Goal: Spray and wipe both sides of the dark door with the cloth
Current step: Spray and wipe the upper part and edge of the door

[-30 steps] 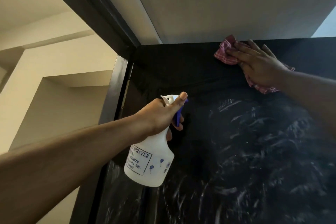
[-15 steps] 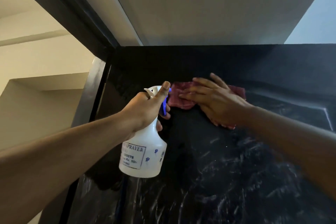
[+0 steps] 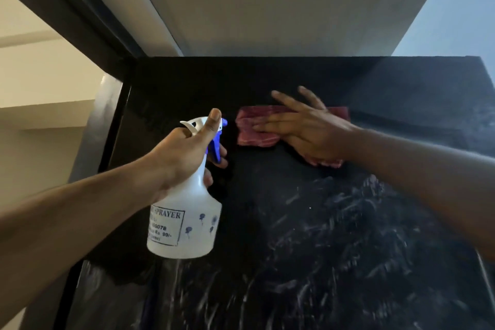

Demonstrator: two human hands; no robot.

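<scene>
Dark door, red cloth, spray bottle

The dark door point(image 3: 308, 222) is glossy black, with whitish wet smears all over its lower part and a cleaner band near the top edge. My reddish cloth point(image 3: 253, 130) sits flat against it up near that top edge, closer to the left side, folded into a rough rectangle. The spray bottle point(image 3: 187, 220) is white plastic with a blue trigger and a printed "SPRAYER" label, upright, by the door's left edge, nozzle toward the cloth.
</scene>
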